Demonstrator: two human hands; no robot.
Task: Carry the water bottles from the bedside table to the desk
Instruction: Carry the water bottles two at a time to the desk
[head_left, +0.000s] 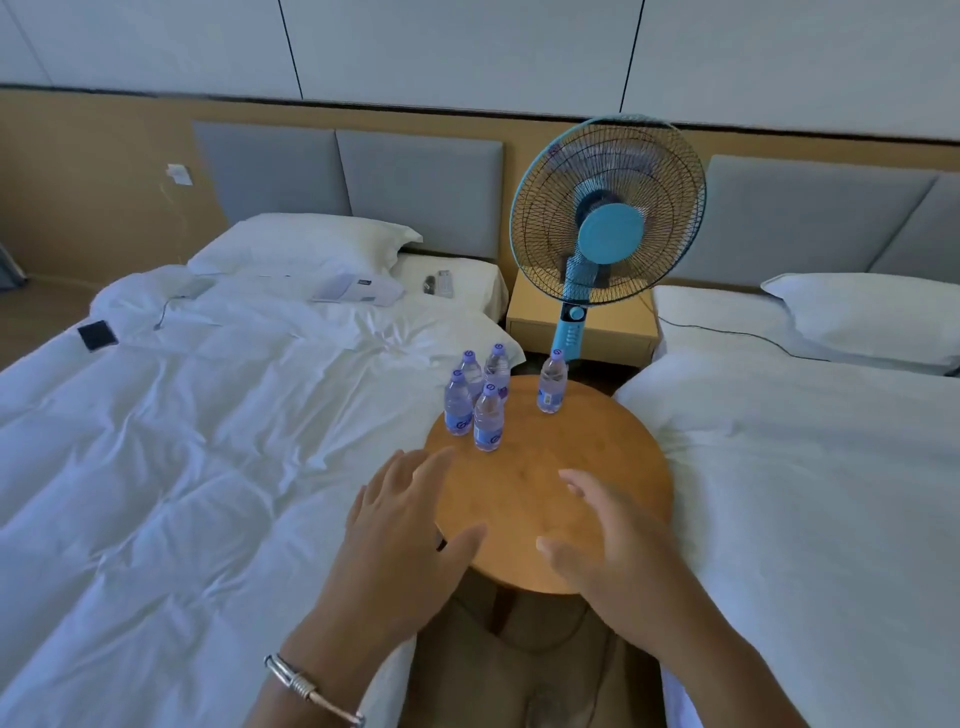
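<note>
Several small clear water bottles with purple caps stand upright at the far side of a round wooden table (545, 499) between two beds. A tight group of them (478, 400) is at the table's far left edge. One bottle (552, 383) stands apart to the right. My left hand (402, 525) is spread over the table's near left rim, fingers straight, holding nothing. My right hand (608, 530) hovers over the near right part of the table with fingers relaxed and also holds nothing. Both hands are short of the bottles.
A blue standing fan (605, 218) rises just behind the table, in front of a low wooden nightstand (535, 317). White beds flank the table on the left (208, 415) and right (805, 467). Papers, remotes and a dark phone lie on the left bed.
</note>
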